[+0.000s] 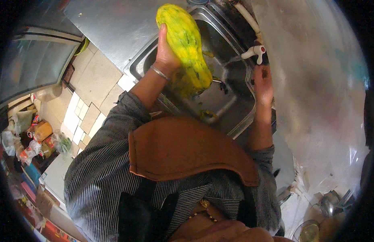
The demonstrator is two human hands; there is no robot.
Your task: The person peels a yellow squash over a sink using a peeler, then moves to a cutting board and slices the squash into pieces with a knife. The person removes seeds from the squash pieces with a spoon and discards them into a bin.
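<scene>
A large, elongated yellow-green fruit or gourd (187, 45), perhaps a papaya, rests in my left hand (168, 51), thumb along its left side. It is held over a stainless steel sink (229, 81). Water seems to run from a white tap (253, 53) with a red-marked top at the sink's right rim. Just below the tap's handle is my right hand (263, 84), blurred; whether its fingers touch the handle cannot be told. Scraps of peel (208, 114) and a small dark object with a light, thin part (222, 86), perhaps a utensil, lie in the basin.
A metal counter (114, 27) adjoins the sink at the left. Along the right runs a stained wall or panel (314, 90), with a pipe (247, 16) near the tap. Bagged goods (43, 131) stand at far left; metal vessels (329, 204) are at lower right.
</scene>
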